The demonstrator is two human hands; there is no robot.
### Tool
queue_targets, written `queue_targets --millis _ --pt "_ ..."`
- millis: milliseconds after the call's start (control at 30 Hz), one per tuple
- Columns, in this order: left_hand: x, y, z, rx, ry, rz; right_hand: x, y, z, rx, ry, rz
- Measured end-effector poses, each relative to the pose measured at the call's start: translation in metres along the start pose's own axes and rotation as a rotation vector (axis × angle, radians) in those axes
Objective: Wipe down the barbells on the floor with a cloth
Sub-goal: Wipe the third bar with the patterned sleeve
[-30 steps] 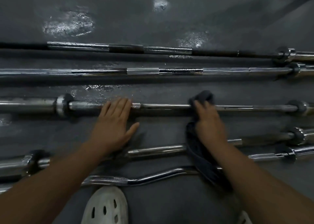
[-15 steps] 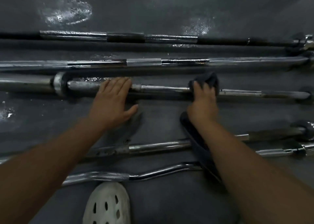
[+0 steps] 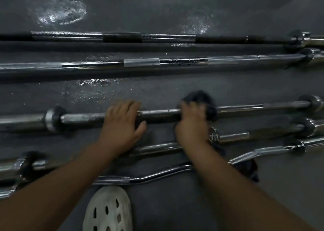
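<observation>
Right hand (image 3: 192, 125) fingers (image 3: 191, 108) curl round the dark cloth (image 3: 201, 97) wrapped on the middle barbell (image 3: 161, 113) lying on the floor (image 3: 175, 87), while the left hand (image 3: 121, 125) presses straight fingers on the shaft, which should stop it rolling under firm, snug strokes.

Floor (image 3: 228, 87) is carrying five bars lying roughly parallel: black bar (image 3: 121, 37) farthest, then chrome bar (image 3: 140, 62), third bar (image 3: 84, 118), fourth bar (image 3: 157, 146), curl bar (image 3: 115, 179). Wet patches (image 3: 61, 11) are glistening beyond; clog (image 3: 108, 209) is resting nearest.
</observation>
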State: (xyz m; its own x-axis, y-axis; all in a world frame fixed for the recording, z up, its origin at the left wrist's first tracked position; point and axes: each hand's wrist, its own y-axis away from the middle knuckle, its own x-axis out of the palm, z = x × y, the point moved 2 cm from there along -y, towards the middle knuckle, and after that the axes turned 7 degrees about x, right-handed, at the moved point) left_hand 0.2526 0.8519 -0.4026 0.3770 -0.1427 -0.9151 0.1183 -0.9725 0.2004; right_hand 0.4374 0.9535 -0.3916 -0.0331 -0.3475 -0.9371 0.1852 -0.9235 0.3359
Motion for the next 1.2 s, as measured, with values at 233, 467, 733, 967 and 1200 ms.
queue_targets --millis 233,467,733,967,1200 --pt "0.0 0.06 -0.022 0.118 0.07 0.07 -0.009 0.023 -0.028 -0.209 -0.194 0.148" --pt "0.014 0.02 -0.015 0.07 -0.038 0.149 0.012 0.05 0.044 -0.308 -0.183 0.068" --pt "-0.001 0.004 0.023 0.075 -0.166 0.068 -0.026 -0.03 -0.05 -0.013 -0.092 -0.004" --pt "-0.024 -0.046 0.038 0.033 -0.081 0.045 -0.011 -0.02 0.04 -0.422 -0.054 0.128" --pt "-0.009 -0.03 0.044 0.102 -0.224 0.053 -0.021 -0.056 -0.044 0.127 -0.061 -0.039"
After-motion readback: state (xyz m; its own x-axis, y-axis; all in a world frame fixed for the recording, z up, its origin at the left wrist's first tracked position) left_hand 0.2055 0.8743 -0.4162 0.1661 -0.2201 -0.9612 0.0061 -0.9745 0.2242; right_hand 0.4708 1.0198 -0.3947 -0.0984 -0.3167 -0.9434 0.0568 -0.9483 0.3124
